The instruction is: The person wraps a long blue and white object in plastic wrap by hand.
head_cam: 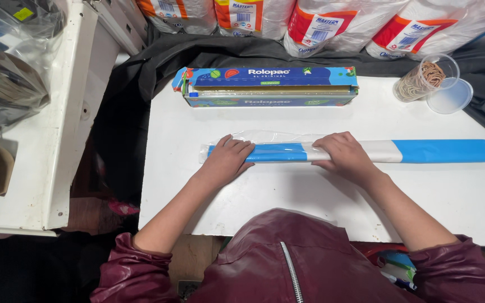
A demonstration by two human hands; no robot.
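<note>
While both hands press flat, grasping nothing | left hand [227, 159] and right hand [341, 154] on blue-white roll [279, 152], frame centre | wrap box [270, 87] above on desk [287, 196]

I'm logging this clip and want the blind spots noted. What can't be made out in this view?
- Head view: the blue roll under the left hand and right hand; the hands cover it there.
- The clear film: its edges are too faint to trace.
- The white bags: tops cut off by the upper edge.
- The cup contents: too small to tell for sure.
</note>
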